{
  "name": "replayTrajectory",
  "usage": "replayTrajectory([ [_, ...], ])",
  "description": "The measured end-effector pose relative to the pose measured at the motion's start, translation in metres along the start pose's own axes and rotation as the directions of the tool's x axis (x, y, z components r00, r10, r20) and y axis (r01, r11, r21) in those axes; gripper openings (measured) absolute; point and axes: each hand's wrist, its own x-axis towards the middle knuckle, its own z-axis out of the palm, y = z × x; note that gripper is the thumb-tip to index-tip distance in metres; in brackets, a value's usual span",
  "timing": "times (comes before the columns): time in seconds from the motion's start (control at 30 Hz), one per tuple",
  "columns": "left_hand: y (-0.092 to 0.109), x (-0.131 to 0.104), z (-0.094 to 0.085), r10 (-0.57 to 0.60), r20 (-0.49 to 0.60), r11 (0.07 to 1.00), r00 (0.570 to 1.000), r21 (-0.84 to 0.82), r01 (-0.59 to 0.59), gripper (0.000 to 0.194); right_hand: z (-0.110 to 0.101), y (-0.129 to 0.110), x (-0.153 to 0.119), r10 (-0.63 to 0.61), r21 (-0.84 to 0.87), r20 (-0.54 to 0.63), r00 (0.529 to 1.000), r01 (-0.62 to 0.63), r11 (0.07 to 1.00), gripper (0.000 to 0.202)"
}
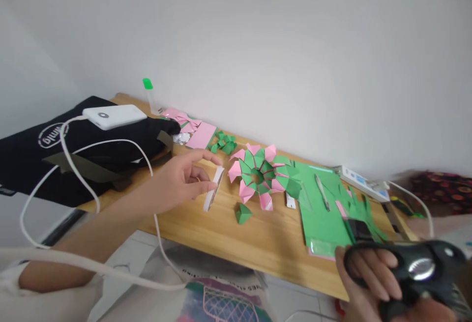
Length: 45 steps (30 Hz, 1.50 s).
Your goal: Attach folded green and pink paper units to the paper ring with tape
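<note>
My left hand [180,180] is over the wooden table with thumb and forefinger closed on a narrow white strip-like piece [211,198]. Its exact kind is unclear, and I cannot tell whether its lower end touches the wood. Just right of it stands a ring-shaped origami model [260,169] of folded green and pink paper. One loose green folded piece [243,213] lies in front of the model. At the lower right, blurred, my right hand [372,278] grips what look like black-handled scissors [420,263], fingers through a loop.
Green paper sheets [320,214] with a pen [322,191] lie on the right, near a power strip [363,183]. More green folded pieces [223,142] and pink paper [201,135] are at the back. A black bag [84,150] carries a white power bank [115,116]; its cable crosses my left forearm.
</note>
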Motion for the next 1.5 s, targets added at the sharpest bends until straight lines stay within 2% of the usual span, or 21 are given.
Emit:
replayTrajectory([
  [0.03,0.001,0.000,-0.001,0.010,0.013,1.000,1.000,0.006,-0.010,0.032,0.010,-0.004,-0.001,-0.007,-0.005,0.104,0.995,0.008,1.000,0.058],
  [0.1,0.003,0.000,-0.002,0.034,0.044,0.999,0.998,0.029,-0.035,0.031,0.027,-0.008,0.000,-0.003,-0.058,0.296,0.955,0.021,0.998,0.067],
  [0.17,0.005,0.000,-0.002,0.075,0.066,0.995,0.995,0.060,-0.079,0.028,0.037,-0.010,0.001,0.003,-0.128,0.342,0.940,0.043,0.991,0.063],
  [0.27,0.010,0.000,-0.002,0.156,0.064,0.980,0.986,0.111,-0.162,0.024,0.043,-0.012,0.000,0.028,-0.338,0.410,0.912,0.124,0.933,0.049],
  [0.4,0.020,0.001,-0.002,0.234,0.070,0.954,0.970,0.177,-0.243,0.025,0.047,-0.023,0.001,0.141,-0.544,0.573,0.808,0.246,0.802,0.040],
  [0.47,0.026,0.001,-0.002,0.275,0.082,0.938,0.958,0.196,-0.286,0.025,0.050,-0.029,0.005,0.171,-0.550,0.633,0.755,0.284,0.786,0.047],
  [0.57,0.034,0.001,-0.001,0.309,0.113,0.923,0.944,0.206,-0.326,0.024,0.051,-0.032,0.011,0.117,-0.459,0.706,0.698,0.325,0.827,0.073],
  [0.6,0.037,0.002,-0.001,0.309,0.125,0.921,0.943,0.207,-0.330,0.024,0.050,-0.032,0.013,0.097,-0.431,0.713,0.694,0.326,0.841,0.078],
  [0.67,0.041,0.002,0.000,0.312,0.139,0.919,0.940,0.207,-0.336,0.022,0.048,-0.033,0.015,0.098,-0.459,0.681,0.726,0.318,0.830,0.072],
  [0.77,0.048,0.003,0.000,0.290,0.167,0.916,0.942,0.235,-0.324,0.022,0.047,-0.040,0.017,0.142,-0.645,0.589,0.795,0.357,0.676,0.047],
  [0.83,0.051,0.004,0.001,0.279,0.185,0.912,0.942,0.255,-0.320,0.023,0.049,-0.049,0.019,0.158,-0.718,0.576,0.802,0.404,0.567,0.038],
  [0.97,0.053,0.005,0.004,0.304,0.200,0.904,0.932,0.250,-0.348,0.025,0.059,-0.066,0.025,0.212,-0.718,0.638,0.740,0.473,0.510,0.033],
  [1.13,0.053,0.005,0.007,0.308,0.255,0.885,0.917,0.275,-0.374,0.026,0.066,-0.076,0.030,0.284,-0.727,0.668,0.688,0.522,0.447,0.029],
  [1.33,0.054,0.005,0.008,0.368,0.265,0.855,0.891,0.279,-0.436,0.033,0.062,-0.080,0.034,0.315,-0.721,0.685,0.657,0.551,0.421,0.021],
  [1.5,0.056,0.005,0.011,0.360,0.263,0.860,0.895,0.278,-0.428,0.032,0.065,-0.083,0.038,0.401,-0.734,0.677,0.617,0.527,0.428,0.026],
])
